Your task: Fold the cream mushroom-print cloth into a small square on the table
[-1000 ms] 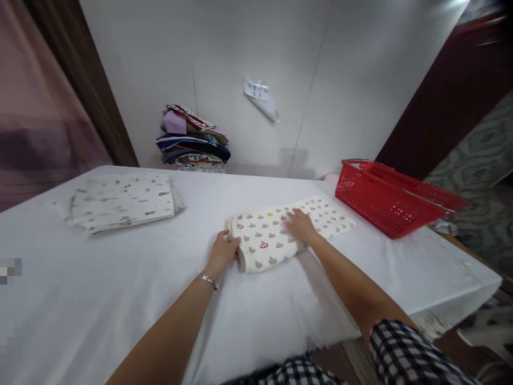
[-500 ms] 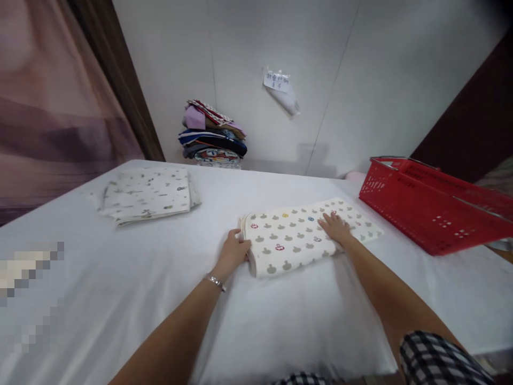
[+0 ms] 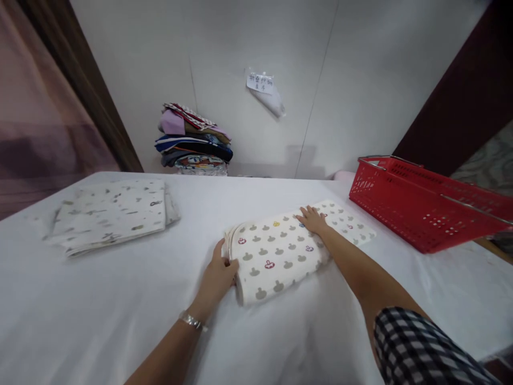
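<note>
A folded white cloth [image 3: 280,251] with grey and coloured mushroom prints lies on the white-covered table in front of me. My left hand [image 3: 218,272] is closed on its left edge, thumb on the near side, with some fingertips hidden behind the layers. Flat on the cloth's upper part rests my right hand [image 3: 313,220], its fingers spread. A second folded white cloth [image 3: 116,214] with small dark and grey prints lies apart, to the left.
A red plastic basket [image 3: 404,203] with metal handles stands at the right of the table [image 3: 132,310]. Behind the far edge, a pile of folded fabrics [image 3: 194,141] sits by the wall. A paper sign [image 3: 264,91] hangs there. Curtains border the left.
My view has shifted, so most things appear further left. My right hand has slid toward the cloth's far edge, and the left hand keeps its place at the left edge.
</note>
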The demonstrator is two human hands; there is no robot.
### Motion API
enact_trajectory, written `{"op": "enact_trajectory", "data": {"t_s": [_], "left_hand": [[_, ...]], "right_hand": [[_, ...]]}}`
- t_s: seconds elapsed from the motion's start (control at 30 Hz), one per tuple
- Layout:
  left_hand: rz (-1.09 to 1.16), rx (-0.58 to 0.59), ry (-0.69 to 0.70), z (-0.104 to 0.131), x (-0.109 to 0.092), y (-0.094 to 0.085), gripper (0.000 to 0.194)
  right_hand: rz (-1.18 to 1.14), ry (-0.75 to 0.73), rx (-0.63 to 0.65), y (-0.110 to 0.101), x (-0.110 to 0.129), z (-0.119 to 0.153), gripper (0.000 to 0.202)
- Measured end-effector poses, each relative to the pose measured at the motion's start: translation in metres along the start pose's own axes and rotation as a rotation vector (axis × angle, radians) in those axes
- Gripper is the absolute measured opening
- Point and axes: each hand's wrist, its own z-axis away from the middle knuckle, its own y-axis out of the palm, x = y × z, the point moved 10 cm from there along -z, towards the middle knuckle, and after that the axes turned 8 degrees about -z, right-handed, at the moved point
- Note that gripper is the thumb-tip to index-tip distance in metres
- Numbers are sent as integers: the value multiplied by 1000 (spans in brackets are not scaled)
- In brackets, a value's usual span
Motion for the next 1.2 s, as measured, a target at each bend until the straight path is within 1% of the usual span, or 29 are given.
{"op": "enact_trajectory", "data": {"t_s": [0.1, 0.17, 0.27, 0.33, 0.4, 0.47, 0.5, 0.57, 0.63, 0.7, 0.73, 0.77, 0.83, 0.93, 1.03, 1.13, 1.2], "left_hand": [[-112, -15, 54, 3, -8, -3, 69], [-206, -18, 75, 5, -13, -4, 64], [-313, -15, 98, 5, -18, -5, 56], [-311, -5, 77, 3, -15, -4, 53], [-249, 23, 23, -1, -7, -2, 51], [-172, 49, -33, -3, 1, 0, 51], [-141, 56, -50, -4, 3, 0, 51], [-107, 51, -68, -5, 4, 0, 52], [-101, 46, -71, -5, 4, 0, 52], [-108, 47, -71, -5, 3, 0, 53], [-115, 48, -67, -6, 3, 0, 53], [-122, 50, -60, -6, 3, 1, 53], [-129, 46, -39, -7, 3, 1, 54], [-131, 35, -19, -8, 2, 0, 52], [-145, 19, -15, -7, 0, -1, 51], [-135, 7, -1, -5, -5, -1, 50], [-117, -2, 6, -3, -7, -2, 49]], "right_hand": [[-44, -25, -13, -1, 7, 6, 63], [-57, -65, -29, 0, 16, 11, 63], [-61, -114, -8, 5, 28, 13, 60], [-72, -126, 25, 7, 31, 11, 61], [-95, -135, 44, 1, 27, 9, 62], [-110, -117, 22, -10, 11, 10, 63], [-99, -82, -18, -19, -3, 11, 62], [-32, 35, -120, -36, -43, 17, 61], [33, 189, -176, -47, -89, 25, 62], [8, 333, -145, -45, -129, 32, 65], [-18, 378, -119, -43, -143, 35, 67], [-40, 403, -97, -41, -151, 36, 68], [-58, 402, -83, -41, -155, 37, 68], [-24, 350, -151, -47, -144, 47, 62], [21, 287, -213, -48, -136, 67, 55], [-12, 314, -162, -38, -142, 86, 57], [-22, 341, -168, -37, -143, 95, 58]]}}
